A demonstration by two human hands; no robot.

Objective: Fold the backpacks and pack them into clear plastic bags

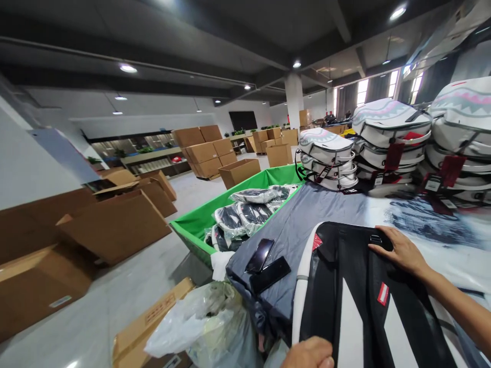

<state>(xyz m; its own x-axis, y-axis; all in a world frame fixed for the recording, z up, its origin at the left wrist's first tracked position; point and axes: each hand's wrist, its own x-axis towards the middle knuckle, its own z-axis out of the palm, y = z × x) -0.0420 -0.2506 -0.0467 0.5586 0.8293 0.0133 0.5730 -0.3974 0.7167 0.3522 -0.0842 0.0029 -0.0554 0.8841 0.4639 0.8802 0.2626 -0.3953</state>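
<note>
A black and white backpack (355, 291) lies on the cloth-covered table, its strap side facing up, with small red labels on it. My right hand (402, 253) is closed on its top right edge, thumb over the black back panel near a strap buckle. At the bottom of the view my left hand (309, 352) is curled against the bag's lower left side; part of this hand is cut off by the frame. Left of the backpack, two dark phones, one (261, 254) behind the other (270, 274), rest on the grey cloth (291, 225).
Stacked white backpacks (326, 158) with red tags stand along the table's far side. A green-lined bin (192, 230) holds several plastic-wrapped backpacks. Below the table's left corner sits a filled plastic bag (215, 327). Cardboard boxes (115, 225) occupy the floor at left.
</note>
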